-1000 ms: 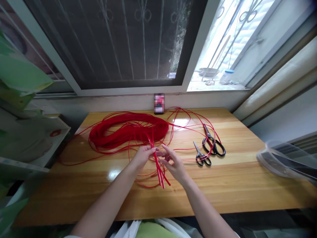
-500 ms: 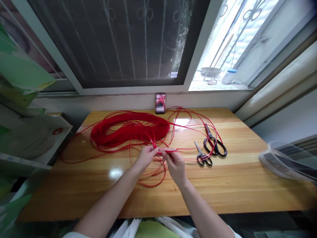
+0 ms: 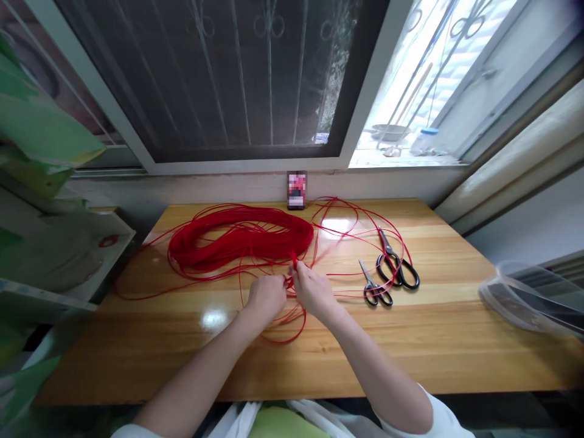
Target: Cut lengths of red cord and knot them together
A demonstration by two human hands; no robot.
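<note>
Left hand (image 3: 267, 298) and right hand (image 3: 312, 291) were both closed and held close together over the table, knuckles up, with the fingers curled on a few strands of red cord (image 3: 294, 263). The right hand's fingertips (image 3: 296, 277) pinched the strands, and a short end stood up from the grip; the exact finger placement was hidden by the hands. The cord was smooth, thin and glossy, and a slack loop dropped from the hands onto the wood, in front of them. The main coil (image 3: 237, 240) lay in a long, flattened oval just beyond the hands, and loose loops ran from it across the table, some passing near the hands. Two pairs of scissors lay to the right: the small pair (image 3: 375, 291) beside the large pair (image 3: 396, 267), both with black handles and steel blades, and cord lay across or just by them. The table (image 3: 410, 344) was varnished, honey-coloured wood with a shiny surface. A small upright box (image 3: 296, 190), its front blurred, stood at the far edge against the wall, below a barred window (image 3: 205, 79). A clear plastic lid (image 3: 524, 298) lay at the right edge; green folded sheets (image 3: 41, 115) hung at left.
</note>
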